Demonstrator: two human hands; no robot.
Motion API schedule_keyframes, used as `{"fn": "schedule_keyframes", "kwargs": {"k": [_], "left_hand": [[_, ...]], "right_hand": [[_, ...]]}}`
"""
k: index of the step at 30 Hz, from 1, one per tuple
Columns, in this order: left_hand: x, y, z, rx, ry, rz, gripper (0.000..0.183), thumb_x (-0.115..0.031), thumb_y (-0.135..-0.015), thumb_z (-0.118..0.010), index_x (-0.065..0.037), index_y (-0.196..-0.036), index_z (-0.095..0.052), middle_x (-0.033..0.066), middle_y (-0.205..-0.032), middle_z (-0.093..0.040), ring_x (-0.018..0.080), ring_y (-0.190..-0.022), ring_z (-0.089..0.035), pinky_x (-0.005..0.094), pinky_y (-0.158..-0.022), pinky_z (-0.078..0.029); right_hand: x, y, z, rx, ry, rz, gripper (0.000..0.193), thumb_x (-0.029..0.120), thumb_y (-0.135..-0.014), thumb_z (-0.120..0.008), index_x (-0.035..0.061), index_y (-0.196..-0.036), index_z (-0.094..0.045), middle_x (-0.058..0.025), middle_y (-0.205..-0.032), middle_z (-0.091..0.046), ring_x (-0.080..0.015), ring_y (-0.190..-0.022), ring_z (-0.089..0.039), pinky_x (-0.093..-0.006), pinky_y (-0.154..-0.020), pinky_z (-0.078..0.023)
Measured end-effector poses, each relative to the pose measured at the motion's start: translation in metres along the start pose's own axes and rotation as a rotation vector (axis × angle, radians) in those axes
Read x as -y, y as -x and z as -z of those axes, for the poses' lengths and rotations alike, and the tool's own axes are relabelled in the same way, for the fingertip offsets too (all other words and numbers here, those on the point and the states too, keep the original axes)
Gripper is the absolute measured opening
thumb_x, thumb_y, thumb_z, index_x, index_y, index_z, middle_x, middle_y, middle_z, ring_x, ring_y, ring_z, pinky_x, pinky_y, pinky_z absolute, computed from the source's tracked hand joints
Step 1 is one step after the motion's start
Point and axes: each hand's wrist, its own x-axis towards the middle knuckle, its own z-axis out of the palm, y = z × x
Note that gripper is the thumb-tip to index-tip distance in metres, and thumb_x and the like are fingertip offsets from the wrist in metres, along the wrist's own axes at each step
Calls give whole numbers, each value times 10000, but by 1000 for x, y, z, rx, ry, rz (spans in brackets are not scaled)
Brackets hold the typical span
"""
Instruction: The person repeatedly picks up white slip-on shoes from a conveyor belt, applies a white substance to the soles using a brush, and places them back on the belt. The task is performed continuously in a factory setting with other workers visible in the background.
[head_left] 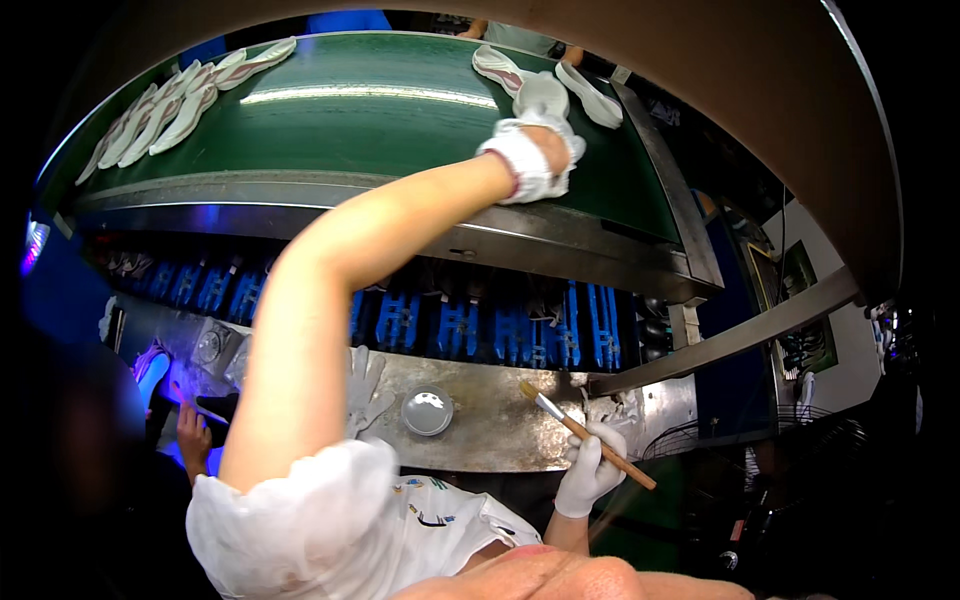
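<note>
My left arm stretches up to the green conveyor belt (380, 125). My left hand (540, 160), in a white glove, is over the belt's right part, against a white shoe sole (542, 95). Its fingers are blurred and turned away, so their grip is hidden. Two more white soles lie beside that one, a pink-marked sole (497, 68) to its left and a plain-looking sole (590, 97) to its right. Lower right, my gloved right hand (592, 475) is closed round the wooden handle of a brush (575, 428), whose bristles point up and left over the metal bench.
Several soles (165, 110) lie at the belt's far left. A round dish (427, 410) and a white glove (368, 390) rest on the metal bench (490, 430). Blue racks (458, 325) line the space under the belt. A co-worker's hand (193, 437) is at left. A metal bar (735, 335) slants at right.
</note>
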Motion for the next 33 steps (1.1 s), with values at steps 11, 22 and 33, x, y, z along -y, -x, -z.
{"fn": "schedule_keyframes", "kwargs": {"k": [11, 22, 33], "left_hand": [[164, 256, 84, -196, -317, 804, 537, -322, -877, -609, -81, -1352, -543, 187, -1348, -532, 384, -1267, -483, 494, -1093, -359], [38, 196, 36, -312, 537, 666, 347, -308, -888, -642, -59, -1126, -681, 237, -1395, -477, 398, -1119, -592, 476, -955, -476], [64, 270, 62, -943, 2762, 573, 786, -699, -942, -269, -83, -1397, -447, 173, -1402, -498, 297, -1308, -460, 515, -1007, -457]], "right_hand": [[6, 7, -38, 227, -7, 9, 165, 110, -937, -588, 7, -1060, -621, -83, -960, -625, -89, -694, -596, -196, -591, -463], [16, 20, -56, 204, -21, -15, 182, 137, -945, -554, 14, -1069, -604, -47, -768, -601, -73, -625, -529, -197, -557, -419], [15, 19, -63, 252, -50, -15, 187, 111, -937, -575, -3, -1082, -604, -77, -868, -631, -87, -649, -573, -205, -577, -449]]}}
